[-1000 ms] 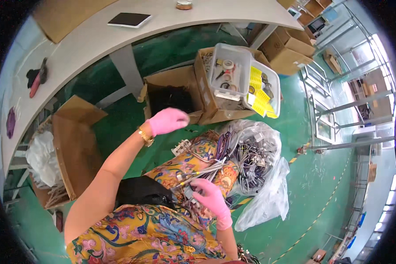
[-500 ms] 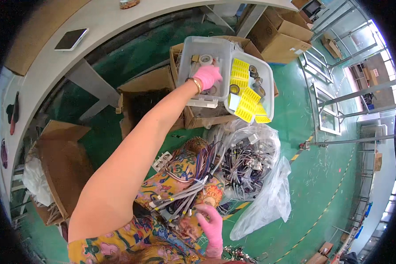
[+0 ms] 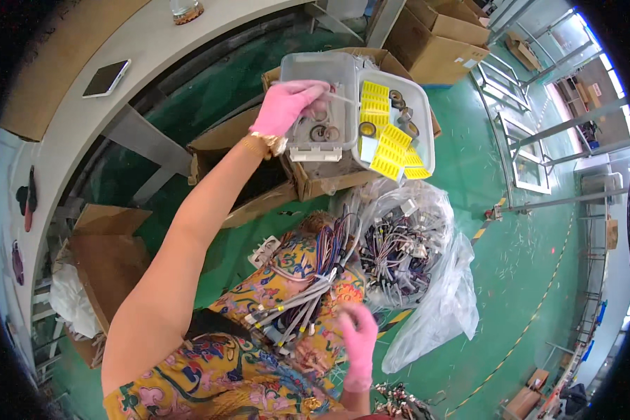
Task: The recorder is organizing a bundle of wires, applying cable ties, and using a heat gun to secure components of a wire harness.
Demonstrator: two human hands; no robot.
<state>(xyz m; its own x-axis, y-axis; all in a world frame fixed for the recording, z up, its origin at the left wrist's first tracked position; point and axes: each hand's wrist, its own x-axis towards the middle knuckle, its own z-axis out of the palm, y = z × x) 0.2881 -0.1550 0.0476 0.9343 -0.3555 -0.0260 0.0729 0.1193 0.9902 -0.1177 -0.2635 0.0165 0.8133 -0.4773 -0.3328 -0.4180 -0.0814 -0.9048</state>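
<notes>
My left hand (image 3: 287, 106), in a pink glove, is raised over the clear plastic box (image 3: 315, 153), fingers pinched on a thin pale strip (image 3: 344, 99). Rolls of tape (image 3: 318, 133) lie in that box. Across my lap, on the patterned yellow cloth (image 3: 234, 297), rests a bundle of cables (image 3: 323, 281) with grey sleeves and connectors. Just right of the bundle, my gloved right hand (image 3: 359, 341) hovers with bent fingers apart; nothing shows between them.
A white tub (image 3: 428, 150) beside the clear box holds yellow label sheets (image 3: 392, 143) and tape rolls. A clear plastic bag (image 3: 437, 304) of cables (image 3: 399, 255) stands to the right. Cardboard boxes (image 3: 112, 259) sit at left and far side. A phone (image 3: 106, 78) lies on the curved-looking table (image 3: 143, 42).
My left hand has lifted from inside the clear box and moved left, now with the thin strip in its fingers. My right hand has shifted slightly right and up. The view has moved a little.
</notes>
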